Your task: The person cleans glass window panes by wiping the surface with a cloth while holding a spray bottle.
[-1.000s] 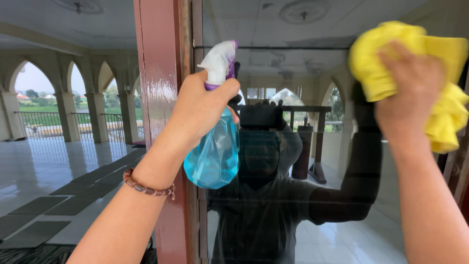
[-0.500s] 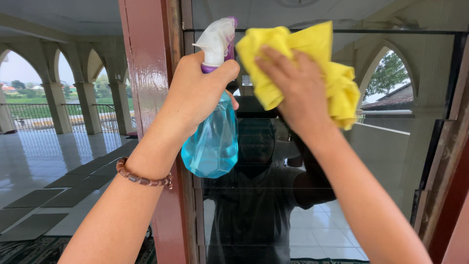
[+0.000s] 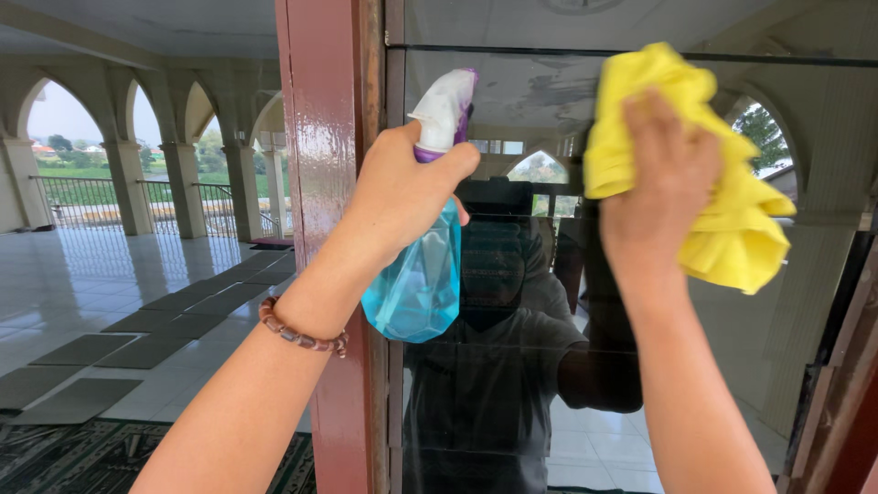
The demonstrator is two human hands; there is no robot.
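Left hand (image 3: pixel 402 192) grips blue spray bottle (image 3: pixel 416 284) — right hand (image 3: pixel 663 178) presses yellow cloth (image 3: pixel 732 229) flat on glass pane (image 3: pixel 823 348)

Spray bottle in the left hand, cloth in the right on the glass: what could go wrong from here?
1. The left hand holds the spray bottle up close to the red frame; a swing might knock it there.
2. The yellow cloth hangs loose below the right hand, so it could slip off the glass pane or bunch and leave streaks.
3. The glass reflects heavily, so missed smears may be hard to spot.
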